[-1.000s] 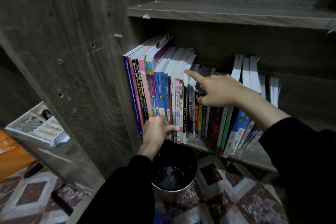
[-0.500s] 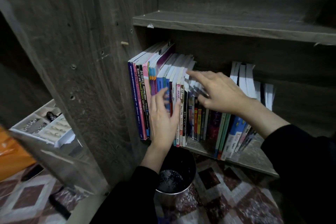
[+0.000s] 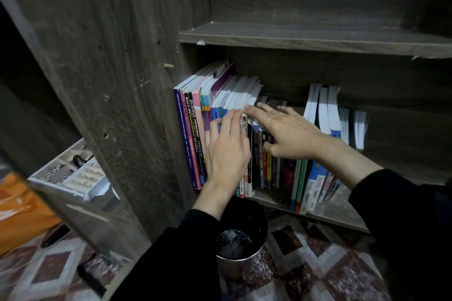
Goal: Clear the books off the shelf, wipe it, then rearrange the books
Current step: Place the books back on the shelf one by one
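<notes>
Left hand (image 3: 226, 151) flat and open, fingers (image 3: 234, 117) together and extended, palm pressed against the spines of the upright row of colourful paperback books (image 3: 195, 134) at the left end of the dark grey wood-grain shelf (image 3: 337, 212); fingertips reach the top edge of the white page blocks. Nothing gripped. Right hand (image 3: 286, 129) also open, fingers spread loosely, lying over the tops of the shorter dark-spined books (image 3: 271, 168) mid-row, index tip touching the taller white-edged books just beside the left fingertips. Thumb tucked down in front of the spines; whether it pinches a book, cannot tell. Both hands close, nearly touching at the fingertips. Black sleeves on both arms.

Books all on the shelf: tall ones packed upright against the left side panel, a pink and black "SCIENCE" spine readable; shorter ones in the middle; right group of blue, green and white books (image 3: 315, 178) leaning left, with white page edges showing at the top. Upper shelf board (image 3: 305, 39) above.

Round shiny metal bin with dark inside (image 3: 241, 239) on the patterned maroon and white floor (image 3: 318, 264) below the hands. White compartment tray (image 3: 73, 176) off to the left.
</notes>
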